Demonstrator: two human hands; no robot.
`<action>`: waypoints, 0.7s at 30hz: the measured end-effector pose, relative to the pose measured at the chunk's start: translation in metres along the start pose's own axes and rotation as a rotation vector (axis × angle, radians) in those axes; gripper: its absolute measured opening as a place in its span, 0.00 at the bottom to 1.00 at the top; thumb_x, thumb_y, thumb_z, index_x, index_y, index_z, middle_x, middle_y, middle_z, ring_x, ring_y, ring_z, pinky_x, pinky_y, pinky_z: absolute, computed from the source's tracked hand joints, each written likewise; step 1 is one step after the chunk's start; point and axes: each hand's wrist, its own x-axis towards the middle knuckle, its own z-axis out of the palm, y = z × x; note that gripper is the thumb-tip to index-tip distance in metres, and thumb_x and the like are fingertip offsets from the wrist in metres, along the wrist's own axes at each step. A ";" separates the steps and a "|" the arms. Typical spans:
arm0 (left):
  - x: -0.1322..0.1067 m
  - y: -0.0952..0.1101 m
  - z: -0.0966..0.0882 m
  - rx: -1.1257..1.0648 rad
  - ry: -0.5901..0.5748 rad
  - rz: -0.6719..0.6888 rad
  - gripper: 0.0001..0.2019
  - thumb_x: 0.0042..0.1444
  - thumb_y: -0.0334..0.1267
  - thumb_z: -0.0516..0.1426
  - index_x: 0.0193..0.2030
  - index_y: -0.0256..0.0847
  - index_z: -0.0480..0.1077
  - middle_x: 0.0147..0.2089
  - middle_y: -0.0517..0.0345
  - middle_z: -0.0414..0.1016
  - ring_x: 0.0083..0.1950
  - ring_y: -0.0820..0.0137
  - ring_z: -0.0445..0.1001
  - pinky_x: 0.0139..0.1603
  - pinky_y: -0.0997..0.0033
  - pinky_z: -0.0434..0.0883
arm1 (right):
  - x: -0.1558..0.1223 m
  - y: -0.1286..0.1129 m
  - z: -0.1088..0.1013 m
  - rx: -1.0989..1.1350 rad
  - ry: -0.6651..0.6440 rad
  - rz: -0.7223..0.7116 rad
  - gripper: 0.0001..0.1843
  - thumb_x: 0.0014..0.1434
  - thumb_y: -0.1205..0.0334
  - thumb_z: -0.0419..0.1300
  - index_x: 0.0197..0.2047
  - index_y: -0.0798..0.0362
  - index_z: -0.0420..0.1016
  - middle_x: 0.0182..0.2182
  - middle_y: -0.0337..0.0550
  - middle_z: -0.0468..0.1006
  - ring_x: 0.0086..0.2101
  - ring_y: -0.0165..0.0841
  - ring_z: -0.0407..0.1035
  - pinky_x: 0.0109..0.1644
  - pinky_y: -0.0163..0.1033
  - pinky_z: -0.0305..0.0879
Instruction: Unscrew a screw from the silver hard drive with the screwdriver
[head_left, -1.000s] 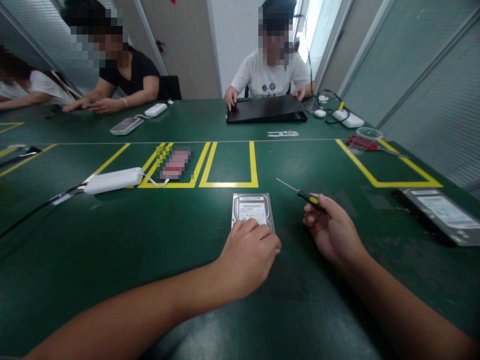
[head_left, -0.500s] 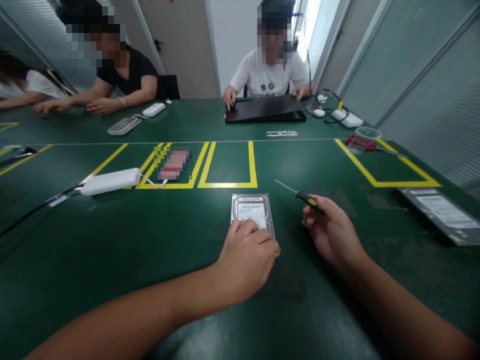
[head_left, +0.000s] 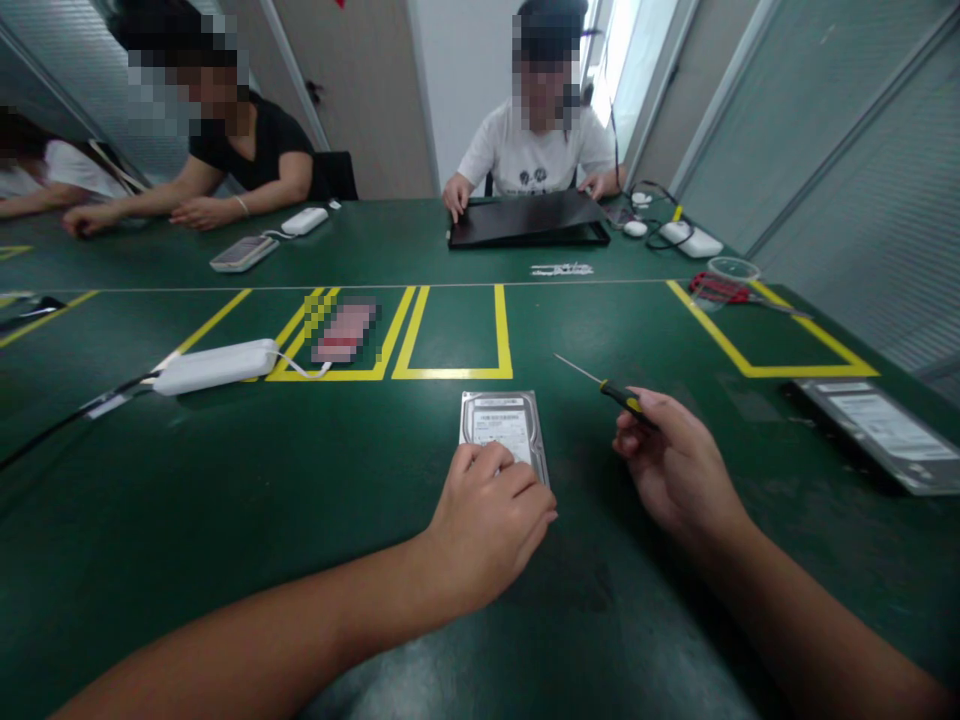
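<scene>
While the green bench (head_left: 337,490) spreads across most of the view, a co-worker in a white shirt (head_left: 536,155) sits at its far edge, both hands on a flat black case (head_left: 525,224), and a co-worker in a black shirt (head_left: 262,150) sits farther left along that edge. The left hand (head_left: 491,520) has its fingers curled down and drawn together; the right hand (head_left: 679,465), apart from it, has its fingers folded in. A long white block (head_left: 217,367) lies toward the bench's left side, and a labelled drive (head_left: 889,425) by its right edge. Well in from the far and right edges, a silver hard drive (head_left: 499,418) lies flat, its near end held under the left hand, whose fingertips are hidden. Smallest, a black-and-yellow screwdriver (head_left: 619,394) is pinched by its handle between right thumb and fingers, its shaft pointing leftward and toward the far edge, not touching the hard drive.
</scene>
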 end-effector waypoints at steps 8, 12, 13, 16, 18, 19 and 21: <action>-0.001 -0.004 0.000 0.115 0.110 0.086 0.06 0.63 0.40 0.59 0.37 0.42 0.73 0.35 0.58 0.76 0.41 0.63 0.68 0.41 0.59 0.57 | -0.004 -0.018 0.001 -0.009 0.004 -0.148 0.19 0.47 0.58 0.74 0.41 0.54 0.78 0.25 0.38 0.70 0.25 0.23 0.63 0.26 0.26 0.61; -0.006 -0.008 -0.003 0.107 0.114 0.164 0.05 0.64 0.37 0.57 0.37 0.41 0.74 0.34 0.58 0.75 0.39 0.65 0.69 0.40 0.62 0.61 | -0.011 -0.024 0.002 0.020 -0.001 -0.181 0.17 0.46 0.59 0.74 0.40 0.53 0.80 0.23 0.35 0.67 0.25 0.22 0.62 0.30 0.29 0.66; -0.007 -0.008 -0.003 0.102 0.108 0.189 0.05 0.64 0.36 0.57 0.39 0.41 0.74 0.35 0.58 0.74 0.39 0.66 0.69 0.39 0.63 0.62 | -0.013 -0.026 0.002 0.029 -0.021 -0.184 0.16 0.47 0.59 0.74 0.40 0.53 0.80 0.22 0.35 0.65 0.25 0.23 0.62 0.32 0.30 0.67; -0.011 -0.010 -0.005 0.119 0.092 0.260 0.05 0.65 0.33 0.56 0.43 0.40 0.74 0.38 0.57 0.75 0.40 0.67 0.71 0.40 0.64 0.65 | -0.021 -0.031 0.003 0.041 -0.104 -0.202 0.13 0.53 0.55 0.71 0.39 0.52 0.79 0.23 0.35 0.64 0.26 0.23 0.62 0.35 0.31 0.68; -0.012 -0.010 -0.006 0.141 0.090 0.298 0.06 0.65 0.32 0.55 0.44 0.39 0.74 0.39 0.56 0.76 0.43 0.66 0.73 0.40 0.64 0.67 | -0.028 -0.034 0.005 0.012 -0.153 -0.244 0.12 0.57 0.52 0.68 0.40 0.50 0.79 0.27 0.37 0.68 0.28 0.24 0.63 0.37 0.32 0.68; -0.012 -0.011 -0.006 0.148 0.090 0.313 0.06 0.65 0.32 0.55 0.44 0.39 0.74 0.39 0.56 0.76 0.42 0.66 0.73 0.39 0.65 0.68 | -0.031 -0.036 0.006 -0.007 -0.175 -0.277 0.11 0.59 0.52 0.67 0.40 0.49 0.78 0.30 0.39 0.70 0.30 0.25 0.65 0.38 0.33 0.69; -0.011 -0.011 -0.006 0.154 0.084 0.327 0.07 0.66 0.32 0.54 0.42 0.38 0.74 0.38 0.56 0.76 0.41 0.67 0.74 0.38 0.66 0.68 | -0.039 -0.038 0.008 -0.048 -0.219 -0.345 0.09 0.63 0.52 0.64 0.42 0.47 0.76 0.38 0.41 0.73 0.34 0.27 0.67 0.40 0.35 0.68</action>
